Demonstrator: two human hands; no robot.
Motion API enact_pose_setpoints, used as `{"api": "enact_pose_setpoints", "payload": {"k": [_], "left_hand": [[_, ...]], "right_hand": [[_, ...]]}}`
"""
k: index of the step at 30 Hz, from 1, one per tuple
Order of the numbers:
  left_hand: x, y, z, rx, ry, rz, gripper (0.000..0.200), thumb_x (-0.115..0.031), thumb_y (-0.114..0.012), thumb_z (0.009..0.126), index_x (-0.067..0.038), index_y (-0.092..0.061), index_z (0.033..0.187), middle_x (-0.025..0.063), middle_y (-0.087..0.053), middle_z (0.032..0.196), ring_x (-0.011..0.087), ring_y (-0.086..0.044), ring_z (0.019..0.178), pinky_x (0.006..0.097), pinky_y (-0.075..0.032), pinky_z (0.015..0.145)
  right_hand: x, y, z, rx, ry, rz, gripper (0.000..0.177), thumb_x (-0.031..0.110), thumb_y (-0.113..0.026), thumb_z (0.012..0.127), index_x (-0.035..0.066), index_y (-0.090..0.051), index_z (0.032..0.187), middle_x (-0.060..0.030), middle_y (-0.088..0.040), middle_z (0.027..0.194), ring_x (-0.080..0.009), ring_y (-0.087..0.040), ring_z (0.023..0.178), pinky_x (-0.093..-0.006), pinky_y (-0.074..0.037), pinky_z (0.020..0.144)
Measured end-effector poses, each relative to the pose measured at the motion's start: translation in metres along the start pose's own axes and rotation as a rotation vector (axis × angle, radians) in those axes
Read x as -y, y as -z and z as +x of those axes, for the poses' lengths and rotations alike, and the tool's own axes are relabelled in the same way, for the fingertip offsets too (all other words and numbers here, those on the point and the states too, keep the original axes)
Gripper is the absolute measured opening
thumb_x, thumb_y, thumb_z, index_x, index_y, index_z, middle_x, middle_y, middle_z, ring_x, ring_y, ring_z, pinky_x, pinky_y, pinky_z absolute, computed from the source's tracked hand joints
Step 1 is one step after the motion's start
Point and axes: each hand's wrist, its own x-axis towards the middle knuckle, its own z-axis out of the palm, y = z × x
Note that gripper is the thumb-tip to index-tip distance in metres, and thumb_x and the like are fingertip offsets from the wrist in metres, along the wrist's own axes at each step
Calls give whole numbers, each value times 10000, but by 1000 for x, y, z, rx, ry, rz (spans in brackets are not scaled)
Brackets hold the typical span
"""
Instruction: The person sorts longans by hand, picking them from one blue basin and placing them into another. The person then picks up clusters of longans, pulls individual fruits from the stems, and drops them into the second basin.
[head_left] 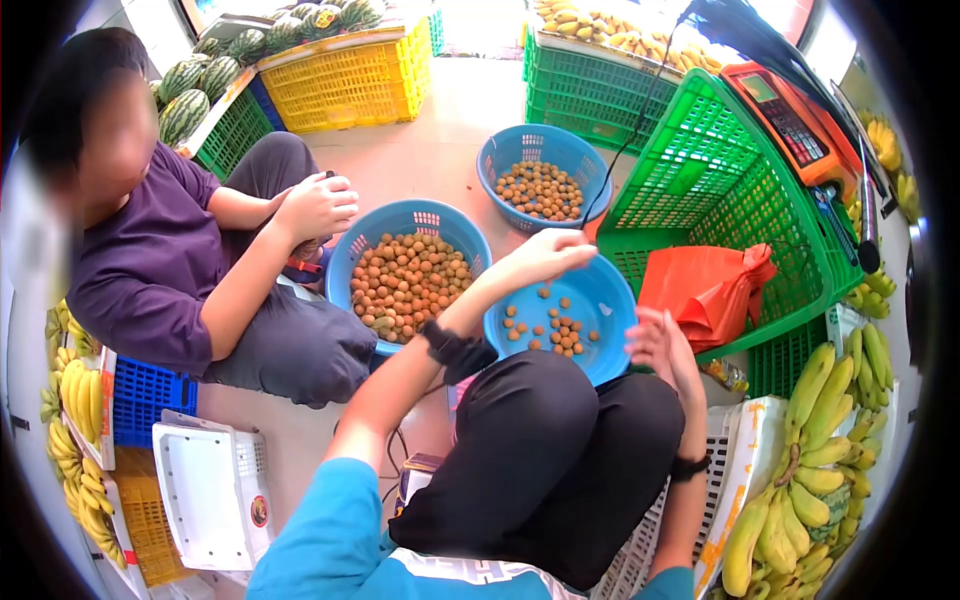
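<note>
My left hand (545, 258) reaches over the far rim of a blue basin (617, 285) in front of my knees. Its fingers are drawn together and point right; whether a fruit is between them is hidden. In this basin lie a few small round brown longans (566, 335). My right hand (660, 345) is at the basin's right side, its fingers spread and holding nothing, close to a red plastic bag (700, 290). Left of the basin stands a blue basket (345, 262) full of longans, and behind it another blue basket (490, 150) holds more.
A person in a purple shirt (150, 260) sits at left, both hands together beside the full basket. At right a tilted green crate (670, 150) carries an orange scale (785, 120). Bananas (800, 480), watermelons (187, 115), a yellow crate (345, 85) and a white box (205, 490) stand around.
</note>
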Motion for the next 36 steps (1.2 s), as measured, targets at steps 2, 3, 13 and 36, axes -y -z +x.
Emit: {"api": "enact_pose_setpoints", "payload": {"k": [2, 3, 13, 36], "left_hand": [[-5, -16, 23, 126, -118, 160, 246, -284, -525, 810, -41, -531, 842, 19, -500, 702, 113, -497, 649, 235, -405, 574], [-10, -22, 31, 190, -217, 273, 253, -282, -542, 795, -36, -527, 853, 49, -503, 750, 140, -504, 704, 250, -407, 620], [54, -6, 32, -66, -185, 225, 287, -183, -469, 836, -2, -500, 1057, 133, -532, 1041, 181, -509, 975, 293, -402, 831], [249, 40, -133, -406, 927, 757, 475, -294, -586, 697, -181, -466, 1142, 84, -368, 1188, 325, -325, 1114, 486, -324, 868]], "right_hand": [[17, -22, 23, 128, -56, 185, 483, 447, -292, 881, 66, -401, 1157, -109, -543, 987, -192, -566, 826, -282, -463, 646], [23, -29, 33, 226, -91, 292, 491, 463, -284, 877, 79, -396, 1161, -102, -532, 1028, -188, -566, 840, -281, -461, 636], [-46, 21, 102, 123, -156, 731, 308, 268, -481, 826, 56, -471, 1050, -70, -526, 845, -119, -458, 568, -193, -328, 394], [-218, 43, 116, -242, -180, -1017, 236, 216, -579, 691, 18, -569, 818, -123, -601, 740, -196, -597, 638, -312, -461, 574]]}}
